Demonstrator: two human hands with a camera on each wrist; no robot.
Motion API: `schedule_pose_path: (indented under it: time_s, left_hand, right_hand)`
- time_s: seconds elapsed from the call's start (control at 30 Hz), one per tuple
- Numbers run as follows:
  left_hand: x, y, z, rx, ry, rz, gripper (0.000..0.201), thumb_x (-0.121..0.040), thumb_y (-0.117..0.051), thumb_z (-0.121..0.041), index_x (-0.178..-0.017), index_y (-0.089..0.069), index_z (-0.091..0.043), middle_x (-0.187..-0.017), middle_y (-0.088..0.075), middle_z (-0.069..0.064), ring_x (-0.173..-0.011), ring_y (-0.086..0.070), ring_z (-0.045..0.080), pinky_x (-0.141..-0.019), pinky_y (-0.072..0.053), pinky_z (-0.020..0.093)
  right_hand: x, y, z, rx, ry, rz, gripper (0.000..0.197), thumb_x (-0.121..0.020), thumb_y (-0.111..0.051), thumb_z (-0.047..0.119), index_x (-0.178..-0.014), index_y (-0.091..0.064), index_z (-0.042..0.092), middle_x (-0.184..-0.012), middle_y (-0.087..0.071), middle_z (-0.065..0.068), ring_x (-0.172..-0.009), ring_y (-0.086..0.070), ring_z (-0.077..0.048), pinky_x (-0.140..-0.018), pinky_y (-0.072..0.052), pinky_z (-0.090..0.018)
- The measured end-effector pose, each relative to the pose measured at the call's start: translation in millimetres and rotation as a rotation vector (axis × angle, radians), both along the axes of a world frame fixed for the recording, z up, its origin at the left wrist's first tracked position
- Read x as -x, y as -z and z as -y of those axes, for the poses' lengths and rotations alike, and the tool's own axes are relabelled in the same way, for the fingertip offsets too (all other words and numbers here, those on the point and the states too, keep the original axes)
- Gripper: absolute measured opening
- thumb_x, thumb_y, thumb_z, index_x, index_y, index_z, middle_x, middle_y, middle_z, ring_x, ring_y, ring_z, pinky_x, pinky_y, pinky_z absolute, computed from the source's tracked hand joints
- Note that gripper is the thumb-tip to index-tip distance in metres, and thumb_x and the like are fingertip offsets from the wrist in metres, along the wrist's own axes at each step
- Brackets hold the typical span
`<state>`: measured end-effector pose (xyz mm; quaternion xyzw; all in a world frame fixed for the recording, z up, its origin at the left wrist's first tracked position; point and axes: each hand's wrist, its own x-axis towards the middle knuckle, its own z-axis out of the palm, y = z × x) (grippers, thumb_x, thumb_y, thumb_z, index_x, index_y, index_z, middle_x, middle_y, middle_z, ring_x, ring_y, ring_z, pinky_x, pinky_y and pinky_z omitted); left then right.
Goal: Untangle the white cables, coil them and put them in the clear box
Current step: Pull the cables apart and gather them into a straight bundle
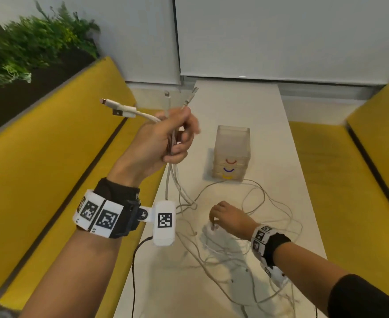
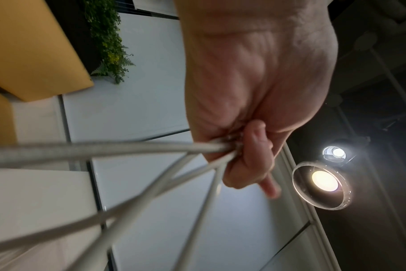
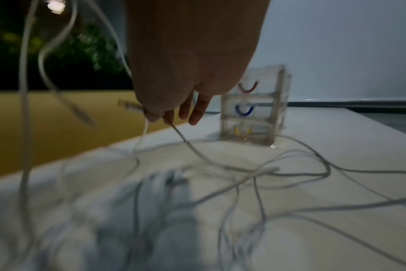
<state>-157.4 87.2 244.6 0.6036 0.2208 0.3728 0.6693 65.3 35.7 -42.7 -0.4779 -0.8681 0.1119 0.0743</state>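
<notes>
My left hand (image 1: 166,138) is raised above the table's left edge and grips a bunch of white cables (image 1: 173,187); their plug ends (image 1: 120,107) stick out above the fist. In the left wrist view the fingers (image 2: 246,155) curl round the strands (image 2: 127,148). The cables hang down into a loose tangle (image 1: 246,244) on the white table (image 1: 246,106). My right hand (image 1: 225,216) is low over the tangle and pinches a cable end (image 3: 130,106) between thumb and fingertips. The clear box (image 1: 232,152) (image 3: 255,106), with red, blue and yellow handles, stands beyond the tangle.
Yellow benches (image 1: 39,157) (image 1: 361,180) run along both sides of the narrow table. Green plants (image 1: 28,47) sit behind the left bench. A white wall (image 1: 280,35) closes the far end. A thin black wire (image 1: 133,271) hangs from my left wrist camera.
</notes>
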Motion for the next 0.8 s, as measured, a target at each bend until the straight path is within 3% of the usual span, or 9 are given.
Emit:
schedule_pose_path:
  time_s: [0.07, 0.1, 0.27, 0.37, 0.43, 0.5, 0.57, 0.67, 0.8]
  left_hand:
    - [-3, 5, 0, -0.041, -0.011, -0.029, 0.027, -0.107, -0.038, -0.014, -0.119, -0.062, -0.009, -0.067, -0.025, 0.008, -0.045, -0.022, 0.012, -0.039, -0.015, 0.022]
    - [-5, 7, 0, -0.063, -0.010, -0.047, 0.027, -0.107, -0.038, -0.011, -0.128, -0.055, -0.013, -0.067, -0.022, 0.008, -0.044, -0.021, 0.013, -0.039, -0.017, 0.023]
    - [-20, 28, 0, -0.035, -0.037, -0.122, 0.010, -0.105, -0.046, -0.009, -0.108, -0.051, -0.017, -0.064, -0.033, 0.007, -0.043, -0.024, 0.015, -0.039, -0.024, 0.023]
    - [-36, 47, 0, -0.069, -0.158, -0.205, 0.004, -0.103, -0.053, -0.013, -0.103, -0.054, -0.017, -0.062, -0.038, -0.001, -0.049, -0.027, 0.012, -0.044, -0.023, 0.026]
    - [-48, 59, 3, -0.070, -0.181, -0.200, 0.017, -0.100, -0.061, -0.027, -0.108, -0.052, -0.015, -0.062, -0.039, -0.007, -0.051, -0.029, 0.010, -0.047, -0.026, 0.025]
    - [-59, 69, 6, -0.032, -0.200, -0.207, 0.039, -0.094, -0.067, -0.042, -0.112, -0.052, -0.012, -0.066, -0.044, -0.002, -0.052, -0.033, 0.009, -0.049, -0.030, 0.025]
    - [-68, 74, 10, -0.054, -0.220, -0.211, 0.035, -0.094, -0.066, -0.043, -0.099, -0.059, -0.008, -0.067, -0.051, 0.006, -0.053, -0.040, 0.011, -0.051, -0.034, 0.027]
    - [-78, 77, 14, -0.074, -0.311, -0.152, 0.033, -0.101, -0.057, -0.035, -0.083, -0.057, -0.008, -0.064, -0.053, 0.008, -0.057, -0.049, 0.015, -0.056, -0.041, 0.031]
    - [-77, 56, 4, 0.084, -0.550, 0.054, 0.040, -0.106, -0.042, -0.037, -0.073, -0.045, -0.014, -0.056, -0.042, -0.004, -0.053, -0.044, 0.012, -0.057, -0.042, 0.027]
  right_hand:
    - [-4, -30, -6, 0.063, 0.170, -0.193, 0.009, -0.099, -0.049, 0.021, -0.100, -0.056, 0.015, -0.102, -0.065, -0.007, -0.097, -0.055, -0.026, -0.083, -0.048, -0.039]
    - [-7, -43, -9, 0.082, 0.263, -0.301, 0.010, -0.101, -0.046, 0.021, -0.100, -0.053, 0.015, -0.099, -0.066, -0.008, -0.093, -0.059, -0.026, -0.082, -0.049, -0.042]
    - [-17, -112, -26, -0.026, 0.625, -0.786, 0.018, -0.100, -0.053, 0.026, -0.087, -0.062, 0.016, -0.074, -0.071, -0.003, -0.073, -0.069, -0.020, -0.076, -0.056, -0.045]
    - [-9, -165, -23, -0.050, 0.557, -0.924, 0.025, -0.101, -0.053, 0.024, -0.087, -0.068, 0.008, -0.069, -0.065, -0.015, -0.061, -0.061, -0.016, -0.067, -0.053, -0.037]
    - [2, -192, -14, -0.044, 0.439, -0.983, 0.025, -0.102, -0.050, 0.021, -0.092, -0.065, 0.004, -0.063, -0.060, -0.016, -0.055, -0.058, -0.017, -0.058, -0.051, -0.031]
    - [10, -205, -6, 0.006, 0.366, -1.014, 0.021, -0.104, -0.045, 0.020, -0.098, -0.064, 0.012, -0.062, -0.055, -0.008, -0.048, -0.056, -0.019, -0.050, -0.049, -0.036]
    - [14, -205, -2, 0.046, 0.374, -0.999, 0.023, -0.104, -0.042, 0.014, -0.102, -0.065, 0.020, -0.066, -0.054, -0.004, -0.048, -0.053, -0.015, -0.045, -0.045, -0.033]
    - [14, -205, 3, 0.074, 0.386, -0.972, 0.025, -0.102, -0.048, 0.020, -0.088, -0.063, 0.005, -0.067, -0.058, -0.002, -0.058, -0.051, -0.012, -0.055, -0.041, -0.026]
    - [4, -202, 14, 0.137, 0.329, -0.811, 0.044, -0.101, -0.047, 0.042, -0.070, -0.062, 0.014, -0.061, -0.055, -0.003, -0.059, -0.049, -0.015, -0.061, -0.039, -0.032]
